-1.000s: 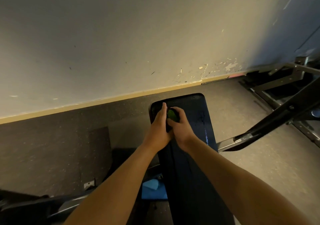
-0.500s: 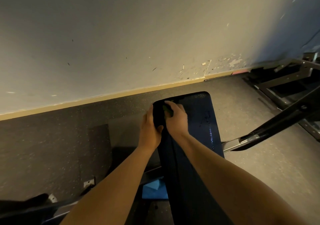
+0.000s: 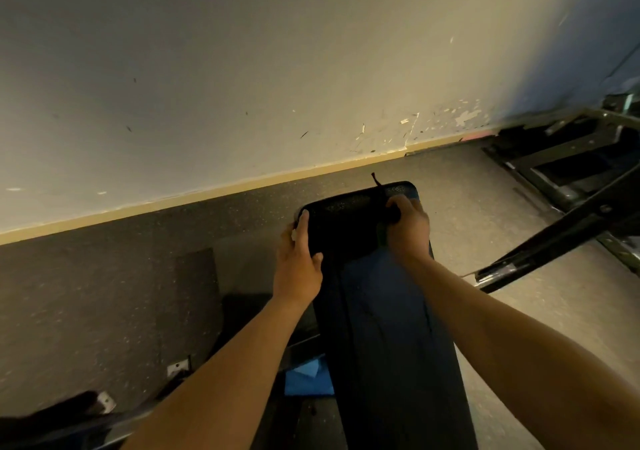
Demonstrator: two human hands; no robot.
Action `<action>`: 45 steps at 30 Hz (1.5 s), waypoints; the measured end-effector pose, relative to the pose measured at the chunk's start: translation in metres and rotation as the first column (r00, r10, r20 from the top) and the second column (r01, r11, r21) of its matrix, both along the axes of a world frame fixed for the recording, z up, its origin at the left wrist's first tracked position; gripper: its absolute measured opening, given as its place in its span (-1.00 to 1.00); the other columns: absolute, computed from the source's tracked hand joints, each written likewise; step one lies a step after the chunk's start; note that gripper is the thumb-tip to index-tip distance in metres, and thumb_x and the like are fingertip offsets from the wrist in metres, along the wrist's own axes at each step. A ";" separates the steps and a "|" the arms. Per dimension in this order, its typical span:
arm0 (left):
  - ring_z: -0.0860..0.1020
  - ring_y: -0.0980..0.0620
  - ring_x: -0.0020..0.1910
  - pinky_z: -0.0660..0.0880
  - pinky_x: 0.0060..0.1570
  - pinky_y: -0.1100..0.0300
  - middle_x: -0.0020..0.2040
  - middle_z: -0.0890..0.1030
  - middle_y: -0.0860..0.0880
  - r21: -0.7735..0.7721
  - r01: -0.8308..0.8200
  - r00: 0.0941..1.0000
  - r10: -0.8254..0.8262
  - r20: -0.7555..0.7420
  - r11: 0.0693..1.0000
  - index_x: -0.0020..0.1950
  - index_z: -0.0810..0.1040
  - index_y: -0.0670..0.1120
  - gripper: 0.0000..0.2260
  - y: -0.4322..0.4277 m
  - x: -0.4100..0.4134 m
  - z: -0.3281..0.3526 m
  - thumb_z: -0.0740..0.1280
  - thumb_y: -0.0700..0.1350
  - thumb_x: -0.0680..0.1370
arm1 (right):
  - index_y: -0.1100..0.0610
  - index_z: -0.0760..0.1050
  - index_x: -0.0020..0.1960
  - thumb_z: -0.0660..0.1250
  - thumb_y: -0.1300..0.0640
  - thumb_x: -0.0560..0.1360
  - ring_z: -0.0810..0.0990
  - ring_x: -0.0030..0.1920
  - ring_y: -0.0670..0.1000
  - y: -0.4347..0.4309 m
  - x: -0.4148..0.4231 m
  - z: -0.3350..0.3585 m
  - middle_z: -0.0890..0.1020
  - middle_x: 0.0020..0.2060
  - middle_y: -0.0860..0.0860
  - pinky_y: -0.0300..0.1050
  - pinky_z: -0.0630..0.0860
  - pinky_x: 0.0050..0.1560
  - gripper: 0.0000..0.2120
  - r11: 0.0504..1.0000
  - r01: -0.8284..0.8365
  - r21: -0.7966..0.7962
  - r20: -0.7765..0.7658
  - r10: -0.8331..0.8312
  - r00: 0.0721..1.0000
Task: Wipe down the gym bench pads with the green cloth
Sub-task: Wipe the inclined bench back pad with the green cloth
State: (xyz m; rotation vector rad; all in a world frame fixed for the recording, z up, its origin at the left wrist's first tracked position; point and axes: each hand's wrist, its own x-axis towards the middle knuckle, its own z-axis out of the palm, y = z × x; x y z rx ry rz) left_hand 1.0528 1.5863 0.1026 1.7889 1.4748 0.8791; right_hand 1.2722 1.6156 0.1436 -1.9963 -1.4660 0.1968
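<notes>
The long dark blue bench pad (image 3: 388, 311) runs away from me toward the wall. Across its far end lies the cloth (image 3: 346, 221), spread flat and looking almost black in this dim light, with a loose thread sticking up at its far edge. My left hand (image 3: 299, 262) grips the cloth's left side at the pad's left edge, index finger stretched forward and thumb on top. My right hand (image 3: 408, 231) has its fingers curled over the cloth's right side near the pad's far right corner.
A black metal rack bar (image 3: 554, 241) slants across the floor at the right, with more frame behind it. A blue object (image 3: 308, 377) lies under the bench on the left. The scuffed wall and its baseboard (image 3: 207, 193) stand just beyond the pad.
The cloth was bunched between both hands near the pad's far left. My hands have moved apart, the right one toward the far right corner, and the cloth now lies spread between them.
</notes>
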 end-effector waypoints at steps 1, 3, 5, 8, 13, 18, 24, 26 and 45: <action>0.16 -0.12 0.54 0.28 0.34 0.12 0.58 0.06 -0.09 0.004 0.005 1.000 -0.005 -0.011 1.000 0.63 -0.11 0.15 -0.22 0.000 0.001 0.001 0.33 -0.19 0.61 | 0.11 0.54 0.21 0.25 0.41 0.49 0.52 0.12 0.18 -0.002 -0.009 -0.002 0.51 0.18 0.13 -0.02 0.54 0.02 -0.63 1.000 -0.005 0.022 -0.044 0.006 0.999; 0.14 -0.13 0.54 0.29 0.34 0.12 0.58 0.06 -0.10 0.001 0.008 0.999 -0.008 -0.031 1.000 0.64 -0.10 0.12 -0.22 0.002 0.001 0.005 0.34 -0.18 0.60 | 0.06 0.46 0.36 0.28 0.25 0.57 0.47 0.23 0.12 -0.009 -0.035 -0.009 0.44 0.30 0.09 0.00 0.52 0.19 -0.63 0.996 -0.070 0.064 -0.103 0.076 0.992; 0.08 -0.15 0.55 0.36 0.42 -0.04 0.59 0.03 -0.09 0.011 0.001 0.994 0.001 -0.113 1.000 0.64 -0.06 0.06 -0.23 0.004 0.004 0.011 0.36 -0.15 0.58 | 0.03 0.37 0.47 0.31 0.16 0.59 0.38 0.32 0.10 -0.016 -0.059 -0.012 0.40 0.39 0.07 -0.01 0.42 0.30 -0.54 0.982 -0.160 0.099 -0.072 0.168 0.983; -0.09 -0.11 0.61 0.19 0.53 -0.16 0.63 -0.04 -0.05 0.102 -0.007 0.971 0.031 -0.237 0.995 0.63 0.00 -0.01 -0.28 0.014 0.013 0.022 0.34 -0.13 0.58 | 0.03 0.34 0.51 0.31 0.31 0.53 0.31 0.41 0.19 -0.020 -0.072 -0.014 0.38 0.46 0.11 0.11 0.35 0.40 -0.42 0.952 -0.294 0.089 0.005 0.295 0.956; -0.14 -0.11 0.62 -0.16 0.58 -0.14 0.65 -0.08 -0.10 0.116 0.075 0.919 -0.023 -0.393 0.990 0.65 -0.16 0.00 -0.28 0.038 0.049 0.047 0.22 -0.14 0.62 | 0.01 0.47 0.41 0.36 0.35 0.44 0.32 0.41 0.34 -0.020 -0.040 -0.021 0.33 0.51 0.10 0.26 0.43 0.25 -0.42 0.899 -0.437 -0.025 0.298 0.424 0.855; -0.02 -0.19 0.60 -0.09 0.53 -0.30 0.64 -0.08 -0.09 0.129 0.098 0.901 -0.033 -0.431 0.987 0.60 -0.29 0.18 -0.17 0.043 0.073 0.044 0.30 -0.06 0.61 | 0.02 0.54 0.35 0.40 0.41 0.37 0.36 0.33 0.23 -0.008 0.012 -0.020 0.46 0.42 0.09 0.12 0.63 -0.08 -0.40 0.925 -0.380 0.018 0.359 0.349 0.866; -0.10 -0.17 0.58 -0.27 0.48 -0.34 0.62 -0.05 0.02 0.099 0.184 0.817 -0.096 -0.568 0.978 0.60 -0.06 0.29 -0.40 0.056 0.080 0.030 0.18 0.12 0.64 | 0.01 0.42 0.46 0.28 0.38 0.53 0.31 0.33 0.19 0.007 0.069 -0.035 0.38 0.47 0.09 0.01 0.42 0.26 -0.45 0.994 -0.065 0.088 0.155 0.050 0.987; -0.11 -0.15 0.58 -0.32 0.47 -0.31 0.61 -0.04 0.03 0.100 0.188 0.823 -0.101 -0.559 0.977 0.60 -0.06 0.30 -0.40 0.056 0.080 0.031 0.18 0.12 0.64 | 0.06 0.41 0.47 0.16 0.47 0.51 0.35 0.37 0.20 0.014 0.074 -0.039 0.39 0.46 0.08 -0.12 0.29 0.36 -0.40 0.988 0.155 0.009 -0.071 -0.154 0.986; -0.26 -0.19 0.57 -0.48 0.36 -0.31 0.62 -0.21 0.01 0.016 0.184 0.722 -0.124 -0.680 0.983 0.55 -0.21 0.38 -0.46 0.052 0.087 0.036 0.03 0.11 0.69 | 0.08 0.38 0.48 0.22 0.36 0.53 0.30 0.30 0.25 0.003 0.033 -0.031 0.38 0.40 0.19 0.11 0.50 0.20 -0.46 0.992 0.109 0.067 -0.067 -0.104 0.992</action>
